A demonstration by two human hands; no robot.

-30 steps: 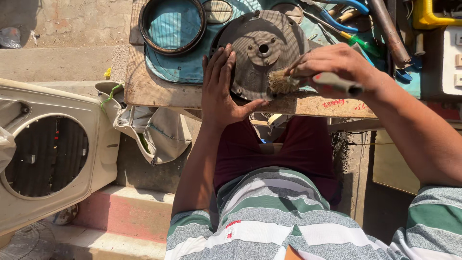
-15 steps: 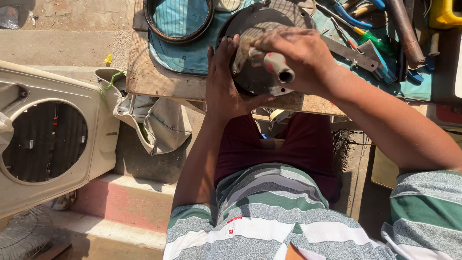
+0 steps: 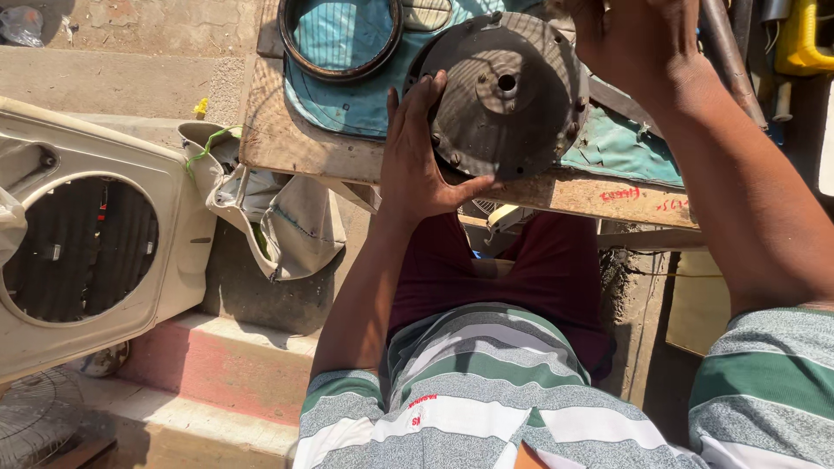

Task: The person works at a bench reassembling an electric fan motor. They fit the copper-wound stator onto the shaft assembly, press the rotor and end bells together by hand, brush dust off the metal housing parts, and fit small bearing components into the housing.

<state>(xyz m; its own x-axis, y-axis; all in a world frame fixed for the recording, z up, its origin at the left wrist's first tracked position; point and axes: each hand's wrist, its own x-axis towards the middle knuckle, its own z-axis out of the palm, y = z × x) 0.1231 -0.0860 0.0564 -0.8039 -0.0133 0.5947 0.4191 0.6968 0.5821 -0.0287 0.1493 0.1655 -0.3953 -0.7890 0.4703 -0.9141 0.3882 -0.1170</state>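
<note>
A round, dirty grey metal cover plate [image 3: 508,95] with a centre hole stands tilted on the wooden bench [image 3: 287,143]. My left hand [image 3: 417,156] grips its lower left rim, fingers up along the edge and thumb under it. My right hand [image 3: 630,39] is at the plate's upper right edge, at the top of the view. Its fingers are cut off by the frame, so what it holds is hidden.
A black ring [image 3: 343,39] lies on a teal cloth [image 3: 360,104] at the bench's back left. Tools and a yellow object [image 3: 799,39] lie at the right. A white cooler housing with a round opening [image 3: 82,247] stands on the left, with a cloth bag [image 3: 278,217] hanging by the bench.
My right hand, which was scrubbing the plate's face with a small brush, has lifted off to the upper right. The plate's face is now uncovered. My left hand keeps its hold.
</note>
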